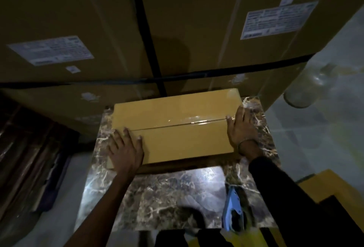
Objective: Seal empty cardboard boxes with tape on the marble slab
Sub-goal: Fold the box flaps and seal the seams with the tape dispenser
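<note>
A closed tan cardboard box [177,126] lies on the dark veined marble slab [169,197]. Clear glossy tape [199,119] runs along its middle seam. My left hand [126,150] lies on the box's near left corner with fingers spread flat over the top. My right hand [241,128] presses against the box's right end, fingers straight, at the spot where the tape folds over the edge. A blue tape dispenser [234,209] rests on the slab near its front right corner, apart from both hands.
Large brown cartons [177,30] with white labels and black straps are stacked right behind the slab. A clear glass jar [307,87] stands at the right. Dark stacked items [29,158] lie to the left. A yellow object [327,181] sits at the lower right.
</note>
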`<action>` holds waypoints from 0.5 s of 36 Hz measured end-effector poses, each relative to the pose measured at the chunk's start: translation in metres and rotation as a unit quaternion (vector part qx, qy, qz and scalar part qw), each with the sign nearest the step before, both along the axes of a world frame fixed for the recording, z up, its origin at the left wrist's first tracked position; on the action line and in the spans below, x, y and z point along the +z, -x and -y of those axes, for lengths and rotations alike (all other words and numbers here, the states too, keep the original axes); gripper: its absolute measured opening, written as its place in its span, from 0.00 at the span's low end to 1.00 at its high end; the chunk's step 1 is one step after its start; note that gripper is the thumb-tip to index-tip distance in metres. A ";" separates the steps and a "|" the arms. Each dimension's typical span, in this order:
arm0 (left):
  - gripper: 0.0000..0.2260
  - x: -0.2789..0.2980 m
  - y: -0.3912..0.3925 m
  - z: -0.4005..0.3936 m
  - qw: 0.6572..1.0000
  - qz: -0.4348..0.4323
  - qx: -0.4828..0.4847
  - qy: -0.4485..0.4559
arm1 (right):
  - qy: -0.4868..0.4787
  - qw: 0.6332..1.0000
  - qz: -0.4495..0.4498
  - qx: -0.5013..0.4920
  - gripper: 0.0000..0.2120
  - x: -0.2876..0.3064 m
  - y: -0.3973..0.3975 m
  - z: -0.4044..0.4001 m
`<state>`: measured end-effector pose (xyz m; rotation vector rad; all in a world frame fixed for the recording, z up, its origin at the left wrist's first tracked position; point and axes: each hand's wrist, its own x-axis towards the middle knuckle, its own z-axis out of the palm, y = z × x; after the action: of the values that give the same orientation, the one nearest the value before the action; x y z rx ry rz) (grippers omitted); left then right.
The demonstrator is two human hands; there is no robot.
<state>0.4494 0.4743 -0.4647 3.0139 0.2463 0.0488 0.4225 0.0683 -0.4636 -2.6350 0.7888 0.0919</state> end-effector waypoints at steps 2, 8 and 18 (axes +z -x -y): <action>0.35 0.000 0.011 0.018 1.000 0.002 0.016 0.007 | -0.034 0.999 -0.011 0.034 0.34 0.007 -0.004 0.026; 0.35 -0.009 0.032 0.035 0.999 0.034 0.035 0.023 | -0.024 0.997 0.063 0.023 0.30 0.025 0.052 0.044; 0.37 -0.011 0.029 0.032 0.998 0.022 0.035 0.056 | -0.079 0.983 0.128 -0.103 0.13 -0.051 0.249 -0.076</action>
<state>0.4202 0.4427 -0.4754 2.8884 0.3389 0.1032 0.1736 0.1445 -0.5145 -2.3420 0.9158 -0.2264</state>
